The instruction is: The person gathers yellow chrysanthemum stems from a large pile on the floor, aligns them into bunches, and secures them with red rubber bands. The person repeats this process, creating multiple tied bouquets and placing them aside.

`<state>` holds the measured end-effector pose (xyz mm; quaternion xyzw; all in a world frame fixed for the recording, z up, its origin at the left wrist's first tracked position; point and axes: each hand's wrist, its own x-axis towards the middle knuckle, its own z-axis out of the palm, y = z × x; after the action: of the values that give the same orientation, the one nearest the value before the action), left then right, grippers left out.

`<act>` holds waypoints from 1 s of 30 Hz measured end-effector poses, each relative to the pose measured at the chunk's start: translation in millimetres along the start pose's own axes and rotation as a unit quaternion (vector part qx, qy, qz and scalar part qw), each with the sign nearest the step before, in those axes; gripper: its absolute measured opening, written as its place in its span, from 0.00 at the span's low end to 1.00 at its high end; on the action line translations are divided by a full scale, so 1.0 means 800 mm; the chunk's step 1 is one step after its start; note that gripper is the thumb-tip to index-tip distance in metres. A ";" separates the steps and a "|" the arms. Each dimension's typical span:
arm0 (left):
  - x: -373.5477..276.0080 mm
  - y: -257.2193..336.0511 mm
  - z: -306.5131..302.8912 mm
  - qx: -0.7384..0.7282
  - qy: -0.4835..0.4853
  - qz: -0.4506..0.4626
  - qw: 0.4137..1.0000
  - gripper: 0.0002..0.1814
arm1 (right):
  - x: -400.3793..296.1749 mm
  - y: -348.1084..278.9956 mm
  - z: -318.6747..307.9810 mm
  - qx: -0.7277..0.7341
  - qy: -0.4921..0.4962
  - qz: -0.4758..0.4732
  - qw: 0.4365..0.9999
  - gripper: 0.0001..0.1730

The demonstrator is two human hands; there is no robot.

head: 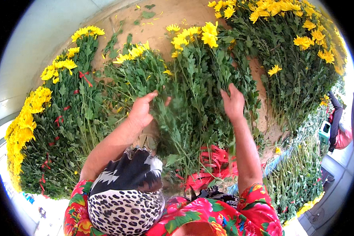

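My left hand [141, 110] is closed around the stems of a bunch of yellow chrysanthemums [140, 69], its flower heads pointing away from me. Farther right, my right hand [233, 101] rests with fingers bent at leafy stems of a loose row of yellow chrysanthemums [194, 70]; whether it grips a stem cannot be told. A heap of red ribbon strips [214, 160] lies near my body, between my forearms. Bunches tied with red ribbon [85, 78] lie at the left.
Stacked chrysanthemums [295, 59] fill the right side. Tied bunches with yellow heads outward [23, 129] line the left. The tan work surface [171, 13] bears loose leaves and petals. More stems [295, 174] lie at lower right, near a green plastic container [324, 132].
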<state>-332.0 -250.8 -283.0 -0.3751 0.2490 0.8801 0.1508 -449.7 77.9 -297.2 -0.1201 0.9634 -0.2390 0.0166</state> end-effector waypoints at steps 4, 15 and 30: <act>-0.003 0.001 0.001 0.011 0.004 0.011 1.000 0.22 | -0.079 -0.023 -0.017 0.025 0.057 -0.006 0.998 0.13; -0.019 -0.004 0.002 0.000 -0.015 0.027 1.000 0.22 | -0.161 -0.077 -0.036 0.155 -0.029 0.090 0.983 0.16; -0.017 -0.004 -0.005 -0.025 0.020 0.017 0.999 0.20 | -0.168 -0.070 -0.003 0.340 -0.131 0.190 0.912 0.10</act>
<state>-319.1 -251.4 -276.7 -0.3916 0.2367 0.8809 0.1212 -307.2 62.7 -272.4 0.0482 0.8178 -0.5263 0.2276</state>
